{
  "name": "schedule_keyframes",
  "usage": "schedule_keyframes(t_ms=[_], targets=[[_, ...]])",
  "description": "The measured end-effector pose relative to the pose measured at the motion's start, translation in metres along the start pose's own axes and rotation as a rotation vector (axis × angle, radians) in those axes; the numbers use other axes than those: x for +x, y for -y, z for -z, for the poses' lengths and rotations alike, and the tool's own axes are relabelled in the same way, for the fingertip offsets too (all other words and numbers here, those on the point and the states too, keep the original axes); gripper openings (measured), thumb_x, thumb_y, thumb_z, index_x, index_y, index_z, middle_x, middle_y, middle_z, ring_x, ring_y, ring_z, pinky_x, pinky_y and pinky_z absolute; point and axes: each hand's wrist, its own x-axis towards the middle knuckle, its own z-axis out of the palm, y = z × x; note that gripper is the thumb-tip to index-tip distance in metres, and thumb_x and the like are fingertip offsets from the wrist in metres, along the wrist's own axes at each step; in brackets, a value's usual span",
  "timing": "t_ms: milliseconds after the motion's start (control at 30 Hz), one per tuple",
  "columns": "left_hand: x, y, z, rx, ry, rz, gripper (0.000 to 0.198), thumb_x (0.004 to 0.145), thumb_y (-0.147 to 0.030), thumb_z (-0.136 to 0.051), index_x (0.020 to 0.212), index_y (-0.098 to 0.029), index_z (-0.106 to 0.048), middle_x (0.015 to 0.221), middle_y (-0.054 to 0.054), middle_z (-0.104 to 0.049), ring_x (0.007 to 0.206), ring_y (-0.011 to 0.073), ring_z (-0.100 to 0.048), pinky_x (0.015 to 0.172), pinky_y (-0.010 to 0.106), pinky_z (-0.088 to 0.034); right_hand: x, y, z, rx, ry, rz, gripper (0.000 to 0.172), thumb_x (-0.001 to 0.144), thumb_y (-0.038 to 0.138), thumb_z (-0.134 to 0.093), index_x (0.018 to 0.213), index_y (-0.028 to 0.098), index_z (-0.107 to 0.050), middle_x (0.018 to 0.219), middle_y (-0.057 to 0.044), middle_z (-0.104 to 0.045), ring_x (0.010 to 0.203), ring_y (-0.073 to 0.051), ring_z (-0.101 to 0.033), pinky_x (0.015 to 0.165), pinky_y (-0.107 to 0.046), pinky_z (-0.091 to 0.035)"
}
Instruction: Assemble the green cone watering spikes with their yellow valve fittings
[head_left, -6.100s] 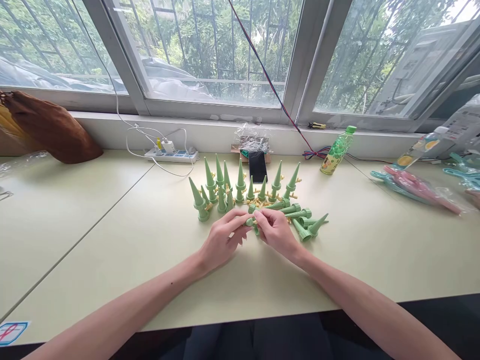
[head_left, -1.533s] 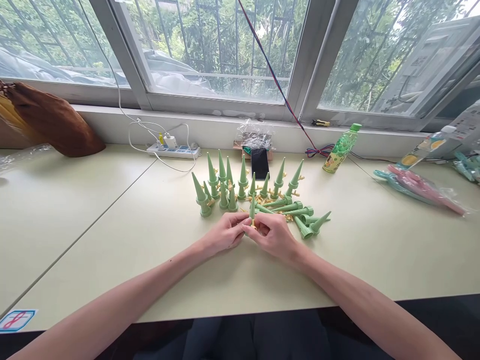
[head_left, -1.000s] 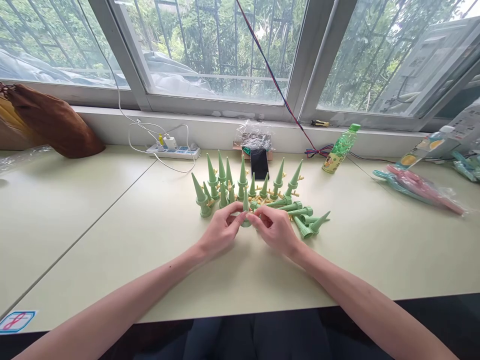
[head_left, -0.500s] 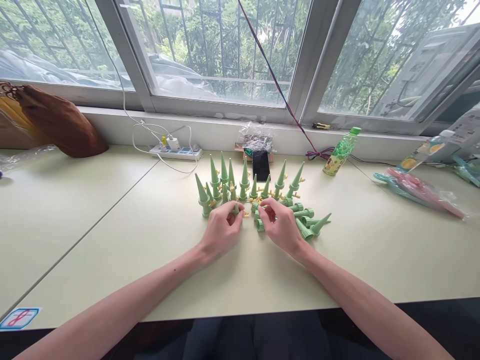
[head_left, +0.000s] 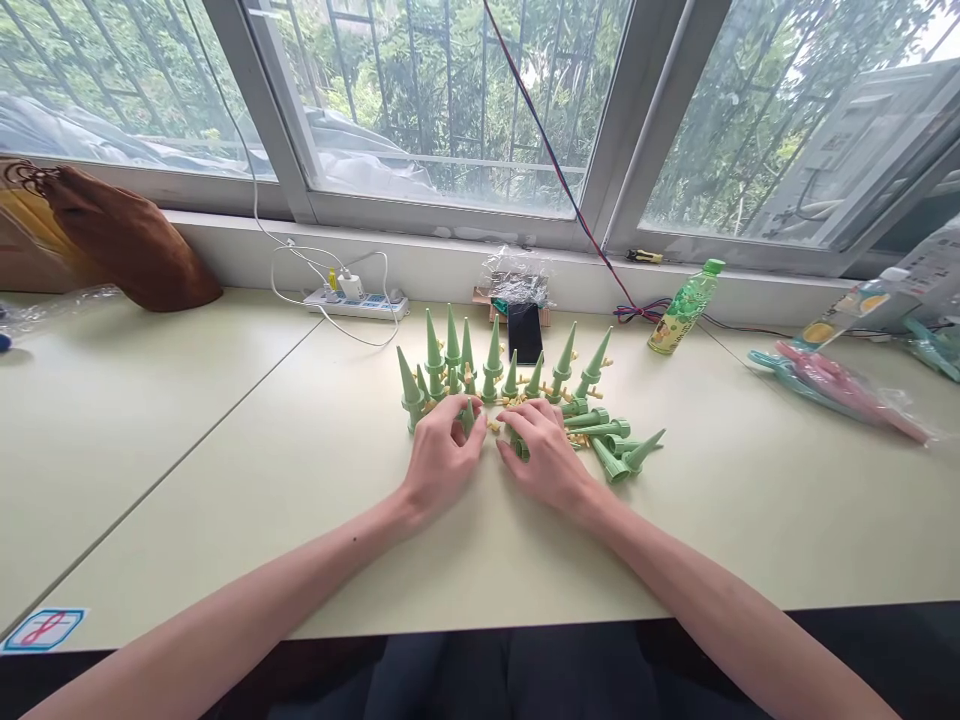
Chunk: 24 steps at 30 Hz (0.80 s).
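Note:
My left hand (head_left: 444, 450) is closed around a green plastic watering spike (head_left: 469, 416), its pointed tip upward between thumb and fingers. My right hand (head_left: 544, 450) spreads over the left end of a pile of loose green spikes, thumb apart from the fingers, and a ribbed collar (head_left: 520, 448) shows between them. How far it touches that piece is partly hidden. Beyond both hands several green spikes (head_left: 492, 362) stand upright, some with small yellow valves (head_left: 587, 389). To the right of my right hand more loose spikes (head_left: 616, 466) lie on their sides.
A dark phone (head_left: 525, 333) lies behind the standing spikes, by crumpled clear plastic (head_left: 517, 275). A power strip (head_left: 360, 304) with white cables is back left. A green-capped bottle (head_left: 685, 307) and a bagged pink and teal item (head_left: 840, 385) are on the right of the table (head_left: 247, 480).
My right hand has shifted slightly left and its fingers have spread from a pinch over the pile. My left hand stays nearly in place with its spike. The view has moved slightly.

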Motion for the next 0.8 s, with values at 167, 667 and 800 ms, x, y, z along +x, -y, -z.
schedule_keyframes(t_ms=[167,667,800], targets=[[-0.0006,-0.0011,0.0005,-0.018,-0.041,-0.001,0.016,0.087,-0.032,-0.058,0.096,-0.02,-0.059,0.067,-0.004,-0.055,0.043,0.0073,-0.044,0.05,0.023,-0.038,-0.0014,0.0009,0.0001,-0.056,0.067,0.037,0.02,0.09,0.02,-0.057,0.108,0.02,-0.067,0.117,-0.009,-0.064,0.118,-0.029,-0.045,0.102,-0.046,-0.036],[-0.0019,0.0049,-0.0026,0.006,0.02,0.001,0.015,0.092,-0.033,-0.049,0.092,-0.02,-0.056,0.076,-0.002,-0.057,0.052,0.0093,-0.046,0.053,0.023,-0.039,-0.0013,0.0047,-0.0006,-0.1,0.109,0.052,0.018,0.095,0.018,-0.05,0.094,0.021,-0.068,0.104,-0.009,-0.067,0.106,-0.027,-0.046,0.093,-0.045,-0.036],[-0.0016,0.0034,-0.002,0.004,0.024,0.001,0.016,0.092,-0.035,-0.05,0.091,-0.02,-0.056,0.077,-0.002,-0.058,0.052,0.0089,-0.046,0.053,0.023,-0.04,-0.0016,0.0042,-0.001,-0.118,0.102,0.053,0.019,0.095,0.019,-0.051,0.089,0.021,-0.069,0.103,-0.008,-0.066,0.104,-0.027,-0.045,0.092,-0.044,-0.036]])
